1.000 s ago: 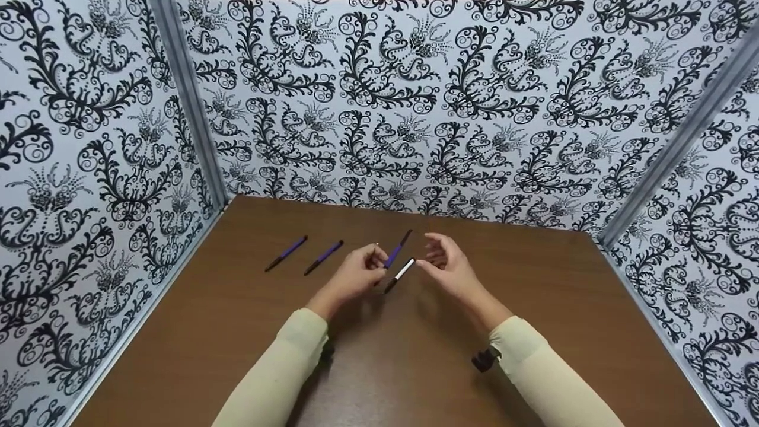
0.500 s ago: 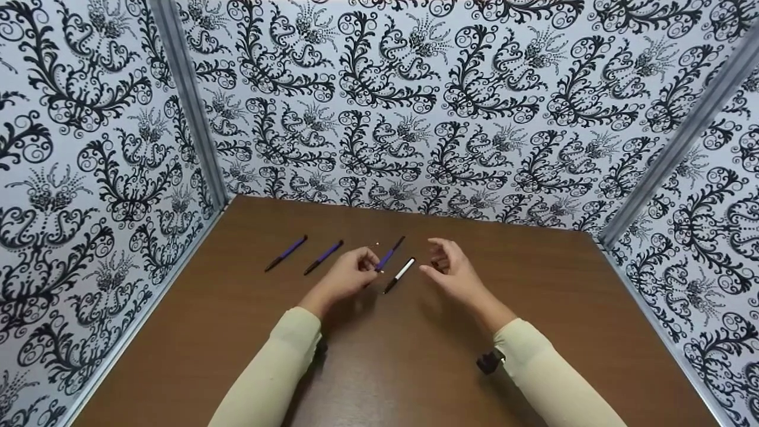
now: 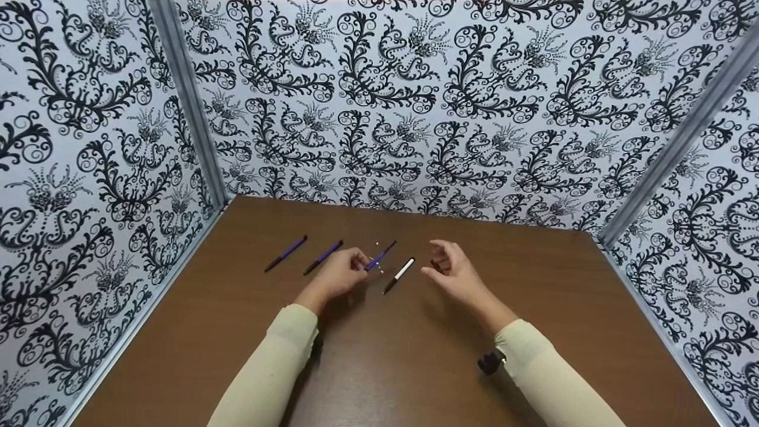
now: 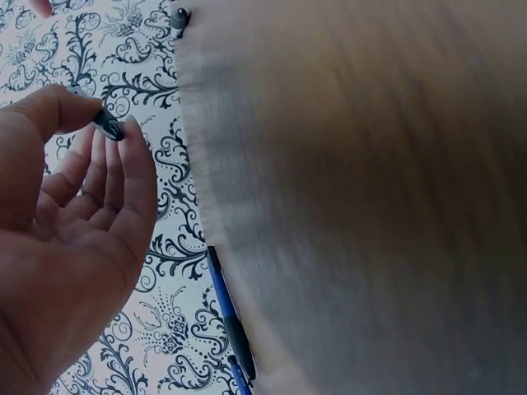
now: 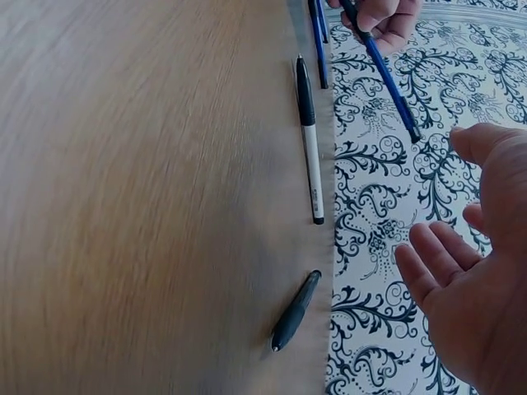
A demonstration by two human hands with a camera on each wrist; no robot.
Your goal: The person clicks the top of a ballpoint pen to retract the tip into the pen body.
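In the head view my left hand [image 3: 339, 274] pinches a blue ballpoint pen [image 3: 378, 259] between thumb and fingertips. The pen slants up and away to the right. Its dark end [image 4: 109, 125] pokes out from the grip in the left wrist view. A white pen with a black grip [image 3: 401, 274] lies on the table between my hands. My right hand [image 3: 456, 271] hovers to its right, thumb apart from the loosely bent fingers, holding nothing. The right wrist view shows a black pen [image 5: 296, 311] on the table near this hand.
Two more blue pens lie side by side to the left, the outer pen [image 3: 286, 253] and the inner pen [image 3: 324, 257], the latter close by my left hand. The brown table [image 3: 379, 367] ends at a patterned back wall [image 3: 391, 148], with patterned side walls too.
My left hand has moved left with the blue pen, away from the white pen and toward the other blue pens. My right hand has drawn back slightly to the right from the white pen.
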